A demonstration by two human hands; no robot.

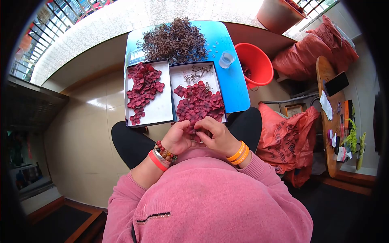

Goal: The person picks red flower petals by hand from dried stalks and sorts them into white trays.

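Observation:
Both hands meet just below the near edge of the right box. My left hand [178,138] is closed round a dark red petal piece [193,131], palm turned up. The fingers of my right hand [215,135] pinch at the same piece; its lower part is partly covered by them. Dark red flowers fill the near part of the right white box [175,79], with a few brown stems behind them. More flowers [142,91] lie in the left white box [159,107]. A tangled heap of brown stems [174,42] sits on the blue table [235,95].
A clear cup [227,59] stands on the table's right side. Beside the table is a red bucket [259,67]. Red bags [283,137] lie to the right, near a wooden table [330,146] holding a phone. A planter [279,16] stands on the ledge.

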